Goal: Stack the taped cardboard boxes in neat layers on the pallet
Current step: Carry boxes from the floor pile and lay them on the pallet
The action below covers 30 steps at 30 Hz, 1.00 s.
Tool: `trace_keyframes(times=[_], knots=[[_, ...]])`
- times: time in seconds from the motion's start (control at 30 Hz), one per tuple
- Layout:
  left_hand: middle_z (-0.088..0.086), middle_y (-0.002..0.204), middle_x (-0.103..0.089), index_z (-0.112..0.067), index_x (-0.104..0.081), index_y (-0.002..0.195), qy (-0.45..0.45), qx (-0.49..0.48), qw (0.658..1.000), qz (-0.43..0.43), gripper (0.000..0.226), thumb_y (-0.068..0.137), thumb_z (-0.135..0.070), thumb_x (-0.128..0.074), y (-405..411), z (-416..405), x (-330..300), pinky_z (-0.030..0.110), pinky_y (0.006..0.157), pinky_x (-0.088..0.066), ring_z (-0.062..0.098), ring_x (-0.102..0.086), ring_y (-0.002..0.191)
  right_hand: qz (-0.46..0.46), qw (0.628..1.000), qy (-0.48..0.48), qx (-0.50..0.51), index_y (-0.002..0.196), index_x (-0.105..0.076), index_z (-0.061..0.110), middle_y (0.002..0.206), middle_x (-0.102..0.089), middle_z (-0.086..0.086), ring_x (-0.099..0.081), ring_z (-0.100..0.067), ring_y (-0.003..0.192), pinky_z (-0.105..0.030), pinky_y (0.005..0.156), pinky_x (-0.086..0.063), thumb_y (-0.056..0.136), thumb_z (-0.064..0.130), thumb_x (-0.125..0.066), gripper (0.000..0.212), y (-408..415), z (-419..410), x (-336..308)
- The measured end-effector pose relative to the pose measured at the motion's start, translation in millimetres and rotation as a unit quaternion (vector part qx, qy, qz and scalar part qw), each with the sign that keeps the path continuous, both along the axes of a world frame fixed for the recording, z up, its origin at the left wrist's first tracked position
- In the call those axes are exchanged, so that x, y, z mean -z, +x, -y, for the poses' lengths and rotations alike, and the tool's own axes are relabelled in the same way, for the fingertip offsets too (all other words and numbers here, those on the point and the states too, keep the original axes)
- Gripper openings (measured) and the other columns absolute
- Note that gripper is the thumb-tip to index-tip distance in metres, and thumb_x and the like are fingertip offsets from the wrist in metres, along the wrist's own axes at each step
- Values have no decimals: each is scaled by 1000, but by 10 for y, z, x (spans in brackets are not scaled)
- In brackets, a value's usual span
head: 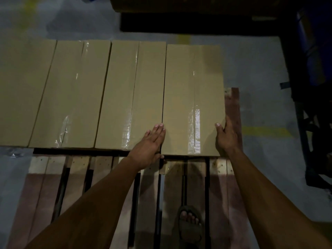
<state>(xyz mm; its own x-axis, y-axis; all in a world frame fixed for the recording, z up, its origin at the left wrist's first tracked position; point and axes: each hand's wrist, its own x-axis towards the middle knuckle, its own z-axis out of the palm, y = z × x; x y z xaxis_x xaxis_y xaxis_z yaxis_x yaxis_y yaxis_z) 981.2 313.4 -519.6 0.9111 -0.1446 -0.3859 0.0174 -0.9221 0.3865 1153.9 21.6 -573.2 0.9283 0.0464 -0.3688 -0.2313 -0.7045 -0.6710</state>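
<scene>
Likely warehouse, pallet (233,112), boxes (115,90), concrete floor (260,72)

Four taped cardboard boxes (100,94) laid side by side across the far half of a wooden pallet (100,178), rightmost box (193,101) set slightly nearer. Left hand (150,146) flat at its left near corner, fingers (159,129) straight; right hand (226,137) pressed against its right side. Sandalled foot (189,221) on the near slats, grey floor (260,69) beyond.
</scene>
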Motion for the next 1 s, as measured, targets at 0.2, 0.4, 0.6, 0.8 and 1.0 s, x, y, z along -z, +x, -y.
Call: trace_keyframes(times=[0.2, 0.4, 0.6, 0.8, 1.0], knots=[[6, 171, 20, -11, 9, 165, 1, 8, 1000, 13, 99, 101, -33, -63, -13, 40, 44, 38, 128, 7, 21, 21, 157, 0, 1000, -8, 22, 161, -26, 30, 162, -41, -5, -39, -34, 148, -53, 122, -32, 94, 70, -28, 78, -21, 60, 91], [5, 172, 16, -11, 4, 165, -9, -12, 1000, 26, 89, 103, -25, -59, -24, 30, 64, 38, 129, 6, 20, 18, 158, 16, 1000, -19, 3, 161, -31, 26, 160, -44, -9, -41, -34, 146, -51, 122, -32, 107, 54, -35, 61, -22, 12, 0], [0, 172, 12, -14, -1, 166, -16, -24, 999, 27, 94, 100, -28, -66, -1, 44, 71, 35, 129, 4, 17, 14, 159, 20, 999, -45, -7, 160, -32, 26, 159, -45, -9, -42, -35, 145, -51, 121, -33, 104, 60, -33, 65, -25, 56, -18], [-8, 171, 9, -20, -5, 166, -39, -42, 998, -11, 102, 93, -30, -75, 69, -24, -51, 30, 126, 4, 7, 12, 155, 26, 996, -71, -50, 161, -33, 14, 159, -43, -17, -41, -40, 144, -45, 120, -34, 112, 28, -41, 51, -25, 16, -239], [6, 164, -39, -15, -37, 158, -68, -100, 993, -8, 81, 90, -22, -80, 51, -36, -451, 31, 118, -32, 26, -43, 146, -34, 987, -147, -59, 159, -28, 15, 160, -37, -19, -41, -40, 143, -47, 116, -39, 105, 25, -46, 57, -246, -156, -541]])
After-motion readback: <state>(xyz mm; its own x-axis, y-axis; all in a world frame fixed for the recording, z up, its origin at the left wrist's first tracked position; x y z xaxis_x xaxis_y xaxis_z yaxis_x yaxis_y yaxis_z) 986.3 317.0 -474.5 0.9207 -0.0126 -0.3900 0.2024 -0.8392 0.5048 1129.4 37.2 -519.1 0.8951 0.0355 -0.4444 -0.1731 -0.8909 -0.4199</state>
